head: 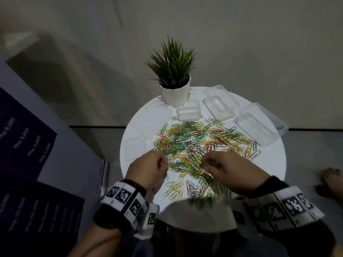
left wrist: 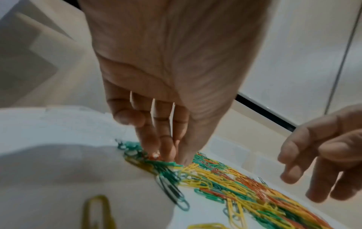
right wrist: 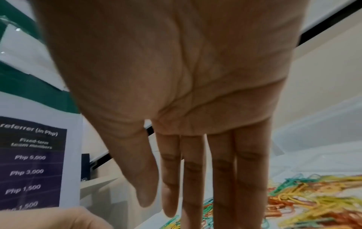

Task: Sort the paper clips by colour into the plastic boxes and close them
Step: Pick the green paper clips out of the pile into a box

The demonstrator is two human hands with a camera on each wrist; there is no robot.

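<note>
A mixed pile of green, yellow and red paper clips (head: pixel 194 143) (left wrist: pixel 235 186) (right wrist: pixel 313 206) covers the middle of the round white table (head: pixel 269 164). Several clear plastic boxes stand open behind it, among them a small one (head: pixel 187 113), a middle one (head: pixel 219 107) and a larger one (head: pixel 254 125). My left hand (head: pixel 164 160) (left wrist: pixel 176 158) points down at the pile's near left edge, thumb and fingertips pinching green clips (left wrist: pixel 166 165). My right hand (head: pixel 204 163) (right wrist: pixel 158 207) hovers over the pile's near side, fingers straight, thumb apart, holding nothing.
A potted plant (head: pixel 172 71) in a white pot (head: pixel 175 95) stands at the table's back edge. A dark printed board (head: pixel 27 145) (right wrist: pixel 31 162) leans at the left. A bare foot (head: pixel 332 180) is on the floor to the right. More pale trays (head: pixel 148 121) lie back left.
</note>
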